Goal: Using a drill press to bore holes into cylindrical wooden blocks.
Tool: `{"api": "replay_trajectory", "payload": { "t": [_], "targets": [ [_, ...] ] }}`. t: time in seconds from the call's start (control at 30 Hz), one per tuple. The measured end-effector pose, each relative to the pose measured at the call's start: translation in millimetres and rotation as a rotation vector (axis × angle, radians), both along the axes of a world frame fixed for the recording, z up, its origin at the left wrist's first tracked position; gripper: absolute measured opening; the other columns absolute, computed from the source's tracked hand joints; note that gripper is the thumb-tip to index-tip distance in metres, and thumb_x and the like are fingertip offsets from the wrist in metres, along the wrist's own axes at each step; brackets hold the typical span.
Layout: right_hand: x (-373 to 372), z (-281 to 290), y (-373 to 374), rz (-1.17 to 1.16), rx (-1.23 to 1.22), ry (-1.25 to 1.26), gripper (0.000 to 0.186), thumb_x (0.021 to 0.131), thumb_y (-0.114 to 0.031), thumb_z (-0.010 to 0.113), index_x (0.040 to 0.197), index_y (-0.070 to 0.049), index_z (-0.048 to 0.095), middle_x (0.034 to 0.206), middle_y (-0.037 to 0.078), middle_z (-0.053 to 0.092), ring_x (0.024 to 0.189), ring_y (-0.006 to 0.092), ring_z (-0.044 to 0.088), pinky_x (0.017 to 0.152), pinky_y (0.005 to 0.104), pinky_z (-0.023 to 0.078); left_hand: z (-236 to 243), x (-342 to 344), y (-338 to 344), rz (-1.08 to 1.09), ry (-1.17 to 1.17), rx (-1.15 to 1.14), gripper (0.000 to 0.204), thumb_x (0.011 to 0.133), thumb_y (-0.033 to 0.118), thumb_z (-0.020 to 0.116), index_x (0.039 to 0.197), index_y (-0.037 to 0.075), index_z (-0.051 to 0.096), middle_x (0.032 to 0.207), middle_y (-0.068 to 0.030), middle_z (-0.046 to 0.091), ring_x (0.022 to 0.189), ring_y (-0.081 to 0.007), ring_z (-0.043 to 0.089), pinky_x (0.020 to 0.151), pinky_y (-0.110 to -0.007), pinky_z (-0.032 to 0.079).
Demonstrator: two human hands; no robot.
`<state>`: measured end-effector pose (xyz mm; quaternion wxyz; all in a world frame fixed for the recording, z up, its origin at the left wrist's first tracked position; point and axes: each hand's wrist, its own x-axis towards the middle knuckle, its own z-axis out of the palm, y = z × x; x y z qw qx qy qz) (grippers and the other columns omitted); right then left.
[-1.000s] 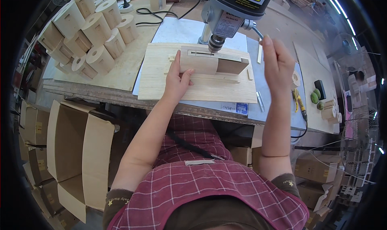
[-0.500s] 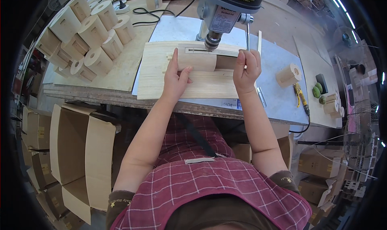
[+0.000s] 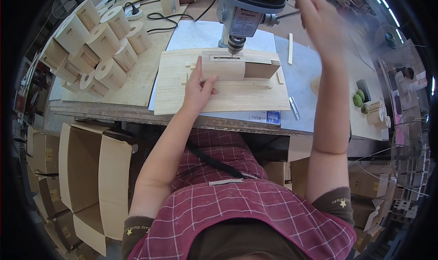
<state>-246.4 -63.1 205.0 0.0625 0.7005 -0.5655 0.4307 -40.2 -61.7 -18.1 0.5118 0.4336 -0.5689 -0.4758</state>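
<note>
A pale wooden cylinder (image 3: 223, 71) lies on its side against a wooden jig on a flat board (image 3: 182, 100). My left hand (image 3: 198, 87) grips its left end, thumb on the front face and a finger stretched along the end. The slotted guide strip (image 3: 255, 59) runs along the top. Above it hangs the chuck (image 3: 236, 45) of a bench drill press (image 3: 248, 20), a thin bit reaching down to the slot. My right hand (image 3: 319, 25) is raised and smeared by motion at the outer end of the drill's lever (image 3: 288, 15); its grip is unclear.
Several bored wooden cylinders (image 3: 102, 41) are stacked at the left. A cardboard box (image 3: 82, 169) stands open below the table. Right of the board lie a metal strip (image 3: 294, 108), a wood strip (image 3: 290, 49) and green fruits (image 3: 359, 97). A black cable (image 3: 175, 18) crosses behind.
My right hand has swung up and to the right, and the lever has turned upward from hanging down. My left hand stays on the wooden cylinder.
</note>
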Motion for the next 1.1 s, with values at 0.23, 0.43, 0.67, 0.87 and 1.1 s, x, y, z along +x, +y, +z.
{"api": "replay_trajectory", "payload": {
  "t": [0.23, 0.43, 0.67, 0.87, 1.1],
  "targets": [
    [5.5, 33.4, -6.1, -0.023, 0.212, -0.113, 0.039, 0.085, -0.029, 0.045, 0.065, 0.003, 0.057, 0.054, 0.006, 0.051, 0.052, 0.0123, 0.050, 0.048, 0.0269, 0.038, 9.2, -27.0, -0.7, -0.058, -0.095, -0.056, 0.068, 0.080, 0.008, 0.060, 0.136, 0.005, 0.022, 0.106, -0.0137, 0.053, 0.082, -0.0156, 0.058, 0.063, -0.024, 0.050],
    [-3.1, -30.3, 15.5, 0.114, -0.084, -0.053, 0.029, 0.088, -0.025, 0.050, 0.072, -0.001, 0.053, 0.055, 0.001, 0.045, 0.051, 0.0071, 0.039, 0.049, 0.0224, 0.032, 1.7, -25.1, -3.0, -0.025, -0.039, -0.068, 0.069, 0.079, 0.008, 0.062, 0.136, 0.004, 0.023, 0.109, -0.0148, 0.053, 0.093, -0.0174, 0.056, 0.074, -0.026, 0.048],
    [17.5, -90.6, 35.4, 0.106, -0.252, -0.223, 0.015, 0.082, -0.009, 0.056, 0.070, -0.002, 0.051, 0.055, 0.009, 0.045, 0.048, 0.0190, 0.041, 0.046, 0.0274, 0.034, -3.1, -25.9, -2.1, 0.001, -0.049, -0.115, 0.068, 0.079, 0.008, 0.061, 0.136, 0.004, 0.024, 0.109, -0.0146, 0.053, 0.094, -0.0173, 0.055, 0.074, -0.026, 0.048],
    [17.2, -136.1, 31.7, 0.085, -0.428, -0.227, 0.005, 0.074, -0.001, 0.058, 0.073, -0.002, 0.054, 0.063, 0.010, 0.048, 0.055, 0.0257, 0.046, 0.050, 0.0343, 0.037, -3.1, -29.1, 0.1, -0.027, -0.037, -0.097, 0.067, 0.079, 0.009, 0.061, 0.135, 0.003, 0.025, 0.115, -0.0157, 0.050, 0.097, -0.0183, 0.054, 0.077, -0.026, 0.047],
    [15.6, -176.2, -6.2, 0.011, -0.585, -0.203, 0.013, 0.059, -0.008, 0.059, 0.063, -0.009, 0.046, 0.064, 0.010, 0.042, 0.058, 0.0281, 0.047, 0.049, 0.0379, 0.038, -10.6, -20.1, -11.1, -0.015, 0.051, 0.197, 0.038, 0.085, 0.016, 0.056, 0.118, 0.001, 0.045, 0.100, -0.0094, 0.059, 0.083, -0.0139, 0.058, 0.067, -0.024, 0.047]
  ]
}}
